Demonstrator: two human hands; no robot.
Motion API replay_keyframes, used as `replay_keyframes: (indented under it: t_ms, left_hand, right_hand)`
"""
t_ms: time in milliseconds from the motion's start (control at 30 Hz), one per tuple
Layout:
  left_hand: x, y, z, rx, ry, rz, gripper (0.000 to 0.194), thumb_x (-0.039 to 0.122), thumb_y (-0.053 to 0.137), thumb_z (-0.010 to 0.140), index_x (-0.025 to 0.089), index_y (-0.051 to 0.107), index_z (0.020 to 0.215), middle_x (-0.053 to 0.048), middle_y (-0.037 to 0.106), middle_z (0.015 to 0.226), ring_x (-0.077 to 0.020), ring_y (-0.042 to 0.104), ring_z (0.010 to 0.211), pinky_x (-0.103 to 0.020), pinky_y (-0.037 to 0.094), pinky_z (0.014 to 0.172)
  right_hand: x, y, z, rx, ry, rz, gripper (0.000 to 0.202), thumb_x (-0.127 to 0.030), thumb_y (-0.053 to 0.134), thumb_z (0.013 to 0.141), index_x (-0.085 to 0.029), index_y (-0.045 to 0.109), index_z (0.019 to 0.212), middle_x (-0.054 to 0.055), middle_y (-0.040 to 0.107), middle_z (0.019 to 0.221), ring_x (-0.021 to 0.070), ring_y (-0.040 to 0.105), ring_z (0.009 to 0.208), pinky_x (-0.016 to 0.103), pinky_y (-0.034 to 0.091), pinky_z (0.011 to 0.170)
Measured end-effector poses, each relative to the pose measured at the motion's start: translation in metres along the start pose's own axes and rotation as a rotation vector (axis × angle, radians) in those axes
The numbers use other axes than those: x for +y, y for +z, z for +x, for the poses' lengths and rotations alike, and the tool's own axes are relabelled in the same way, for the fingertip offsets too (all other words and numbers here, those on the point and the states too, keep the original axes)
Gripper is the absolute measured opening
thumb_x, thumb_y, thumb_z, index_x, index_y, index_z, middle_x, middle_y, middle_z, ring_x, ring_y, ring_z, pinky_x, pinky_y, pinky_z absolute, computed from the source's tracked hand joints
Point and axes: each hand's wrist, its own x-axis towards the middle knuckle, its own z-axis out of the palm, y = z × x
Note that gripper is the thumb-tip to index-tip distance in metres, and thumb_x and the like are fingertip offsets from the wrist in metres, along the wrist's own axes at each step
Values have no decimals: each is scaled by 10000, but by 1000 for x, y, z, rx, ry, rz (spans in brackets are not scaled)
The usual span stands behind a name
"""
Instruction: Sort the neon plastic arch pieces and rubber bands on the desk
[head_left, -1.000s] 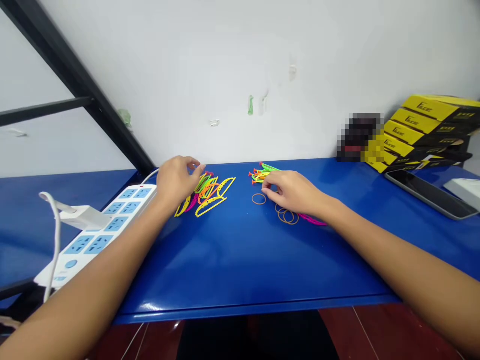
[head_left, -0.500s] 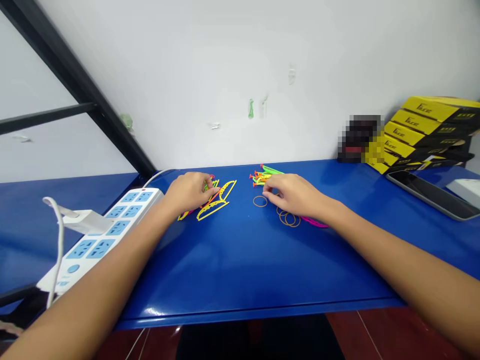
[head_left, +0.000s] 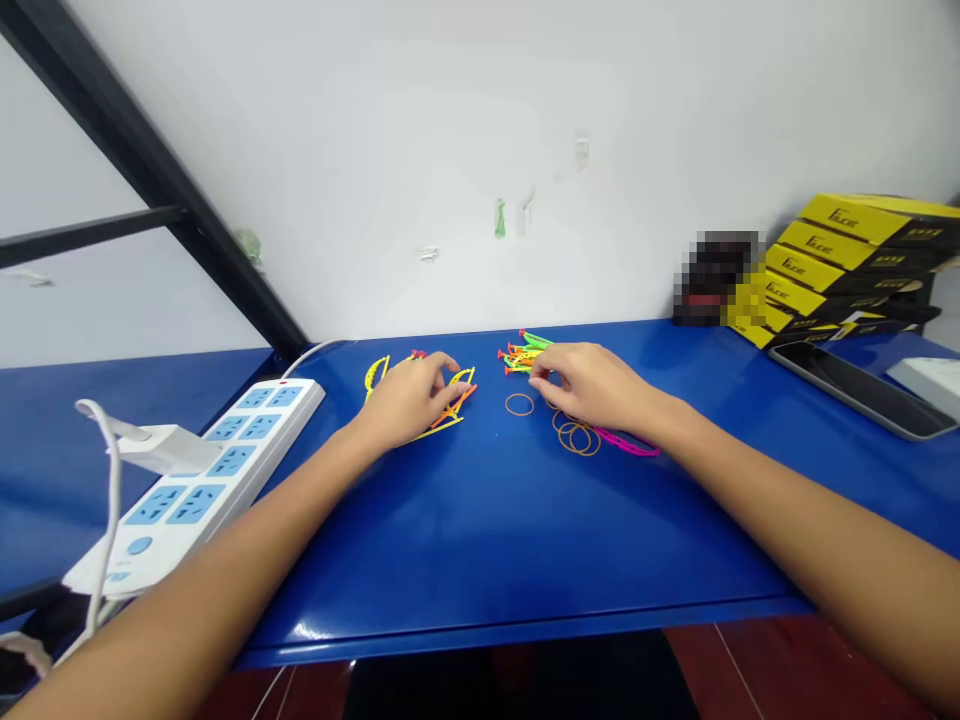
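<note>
My left hand point(head_left: 415, 402) lies over a small pile of yellow toy bows point(head_left: 379, 372), its thumb and index finger apart. An orange stick point(head_left: 465, 399) pokes out beside the thumb, and the palm hides part of the pile. My right hand point(head_left: 592, 382) is curled with fingertips drawn together, just in front of a bundle of green, yellow and orange toy arrows point(head_left: 534, 342) with red tips. What those fingers hold, if anything, is hidden. One rubber band point(head_left: 519, 404) lies left of this hand; several overlapping rubber bands point(head_left: 576, 438) and a pink toy bow point(head_left: 634, 447) lie below it.
A white power strip point(head_left: 240, 455) with a plugged-in charger point(head_left: 169, 447) runs along the left. Stacked yellow-and-black boxes point(head_left: 840, 235) and a dark phone point(head_left: 862, 390) are at the right of the blue table point(head_left: 480, 540). A white wall point(head_left: 375, 150) stands behind.
My left hand has moved right over the yellow bows, its fingers spreading. The pile under it has shifted, and one bow shows at its left. My right hand has barely moved.
</note>
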Motion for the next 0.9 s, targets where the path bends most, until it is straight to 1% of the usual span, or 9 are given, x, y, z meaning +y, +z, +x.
replay_keyframes:
  t_ms: [133, 200, 300, 400, 567, 667, 733, 800, 900]
  left_hand:
    - [3, 4, -1, -26, 23, 94, 476, 541, 567, 1040, 174, 759, 1273, -79, 814, 897, -273, 731, 789, -343, 418, 685]
    - [3, 4, -1, -16, 43, 111, 435, 495, 569, 1036, 173, 771, 1248, -96, 823, 956, -280, 736, 828, -348, 436, 700]
    - [2, 3, -1, 2, 107, 71, 342, 444, 572, 1026, 184, 772, 1125, -112, 826, 1051, -267, 734, 872, -347, 475, 736]
    - [3, 3, -2, 3, 115, -6, 292, 437, 614, 1010, 192, 763, 1064, -97, 826, 1034, -242, 727, 836, -339, 495, 739]
    - [9, 7, -3, -47, 102, -80, 291, 335, 655, 990, 179, 790, 1194, -82, 820, 985, -232, 729, 830, -332, 510, 757]
    - [9, 1, -3, 14, 150, -67, 275, 297, 598, 999, 181, 803, 1141, -104, 813, 1023, -249, 732, 904, -345, 527, 827]
    - [4, -10, -2, 52, 163, -40, 282, 314, 572, 1001, 190, 806, 1099, -119, 805, 1084, -267, 731, 971, -359, 531, 874]
    - [-3, -26, -4, 4, 176, -16, 289, 351, 573, 984, 194, 809, 1044, -123, 798, 1094, -275, 729, 978, -361, 529, 870]
    - [-10, -47, -7, -252, 160, -19, 287, 411, 611, 942, 231, 830, 990, -77, 810, 992, -251, 728, 863, -324, 515, 751]
  right_hand:
    - [-1, 1, 0, -10, -13, 0, 147, -198, 610, 1039, -192, 730, 955, 87, 803, 989, 231, 684, 855, 341, 393, 746]
    - [-1, 2, -1, -18, -6, 2, 143, -202, 614, 1042, -197, 724, 951, 82, 800, 982, 228, 678, 852, 339, 395, 748]
    - [-2, 2, -1, -23, 16, -6, 141, -203, 612, 1049, -195, 722, 963, 81, 796, 982, 228, 672, 843, 337, 393, 744]
    - [-3, 3, -1, -20, 0, -2, 136, -190, 614, 1048, -187, 725, 970, 81, 797, 1000, 228, 675, 856, 337, 398, 754]
    - [-3, 3, -1, -28, -17, 14, 127, -175, 630, 1036, -191, 727, 956, 70, 799, 992, 221, 674, 851, 336, 408, 759]
    - [-2, 2, -2, -37, -8, 14, 124, -168, 625, 1022, -192, 729, 960, 73, 802, 995, 224, 671, 851, 338, 410, 755]
    - [-1, 0, -2, -35, 3, 15, 126, -179, 617, 1022, -195, 730, 967, 78, 803, 1000, 228, 675, 858, 338, 411, 754]
    - [0, 0, -2, -33, 6, 18, 133, -191, 610, 1026, -195, 729, 968, 83, 806, 1009, 232, 683, 870, 339, 415, 759]
    - [-1, 1, -1, -34, -7, 27, 132, -185, 615, 1025, -196, 724, 951, 78, 803, 992, 229, 687, 863, 339, 420, 763]
